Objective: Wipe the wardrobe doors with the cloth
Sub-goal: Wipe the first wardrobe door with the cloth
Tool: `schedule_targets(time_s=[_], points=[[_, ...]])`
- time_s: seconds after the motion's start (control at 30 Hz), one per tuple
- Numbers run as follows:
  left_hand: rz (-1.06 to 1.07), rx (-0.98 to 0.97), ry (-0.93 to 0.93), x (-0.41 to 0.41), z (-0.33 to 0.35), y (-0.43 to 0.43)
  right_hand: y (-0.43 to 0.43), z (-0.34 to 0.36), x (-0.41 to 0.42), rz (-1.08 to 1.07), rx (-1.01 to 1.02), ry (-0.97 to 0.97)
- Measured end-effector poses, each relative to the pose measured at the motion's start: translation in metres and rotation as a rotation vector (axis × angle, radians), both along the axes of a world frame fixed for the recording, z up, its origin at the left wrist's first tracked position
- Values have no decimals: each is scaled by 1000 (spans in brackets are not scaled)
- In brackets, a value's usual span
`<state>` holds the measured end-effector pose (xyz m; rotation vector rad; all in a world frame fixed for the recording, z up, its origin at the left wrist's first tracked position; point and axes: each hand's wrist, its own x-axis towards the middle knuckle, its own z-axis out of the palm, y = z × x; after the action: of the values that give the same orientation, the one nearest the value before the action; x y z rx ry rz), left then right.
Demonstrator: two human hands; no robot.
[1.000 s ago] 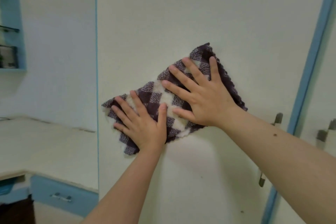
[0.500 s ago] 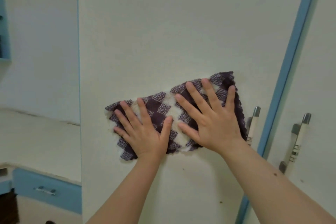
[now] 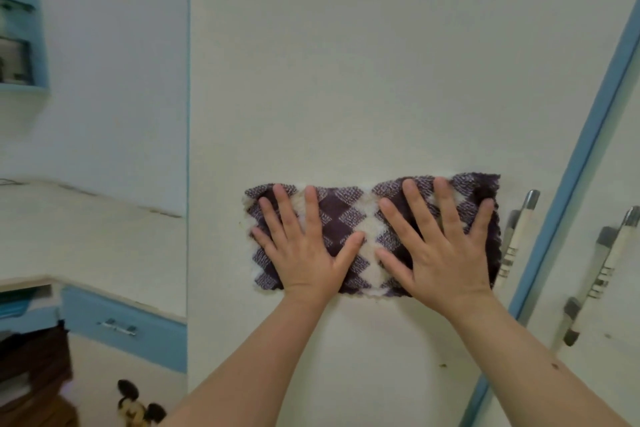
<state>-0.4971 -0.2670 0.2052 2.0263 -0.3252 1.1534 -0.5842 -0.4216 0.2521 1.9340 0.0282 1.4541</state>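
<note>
A purple-and-white checked cloth [image 3: 346,215] lies spread flat and level against the cream wardrobe door [image 3: 346,80]. My left hand [image 3: 304,246] presses on its left half with fingers spread. My right hand [image 3: 440,253] presses on its right half, also palm-flat with fingers apart. The cloth's right edge almost reaches the door's white and metal handle [image 3: 516,239]. My palms hide the cloth's lower middle.
A blue strip [image 3: 571,184] separates this door from the neighbouring door, which has its own handle [image 3: 602,270]. To the left are a cream countertop [image 3: 86,236], a blue drawer [image 3: 117,326] and a blue wall shelf [image 3: 20,45]. A small dark toy [image 3: 138,406] sits on the floor.
Both hands have slid the cloth down and to the right on the door. The cloth has turned from a tilted diamond to a level rectangle near the handle.
</note>
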Motion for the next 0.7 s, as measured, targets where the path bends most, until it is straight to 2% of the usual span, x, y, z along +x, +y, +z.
schedule_targets(time_s=[0.33, 0.7], points=[[26, 66, -68, 36, 0, 44, 38, -4, 28, 60, -2, -2], [-35, -40, -43, 84, 3, 125, 125, 2, 87, 103, 4, 39]])
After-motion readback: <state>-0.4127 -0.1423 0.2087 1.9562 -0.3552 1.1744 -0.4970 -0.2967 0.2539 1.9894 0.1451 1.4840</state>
